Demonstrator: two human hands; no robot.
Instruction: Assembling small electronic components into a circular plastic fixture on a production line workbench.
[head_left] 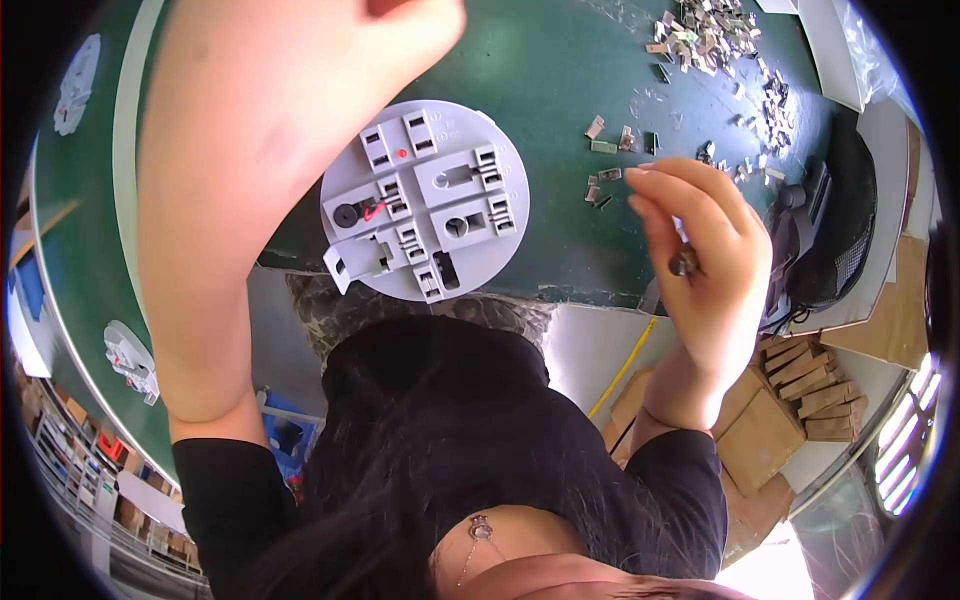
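Observation:
On the green table lies a round grey plastic base with raised slotted blocks, a black round part, red wire and a small red dot. My left hand reaches past it at the upper edge; the fingers are mostly cut off, and what they hold, if anything, is out of sight. To the right of the base, my right hand is curled, thumb and index tip close together. A dark, round-ended object shows inside its grip, the rest hidden. Its fingertips are beside a small metal clip.
Several loose metal clips lie near my right hand, and a large heap of them sits farther back. A black mesh item borders the right side. More grey plastic parts are at the far left. Cardboard pieces are stacked lower right.

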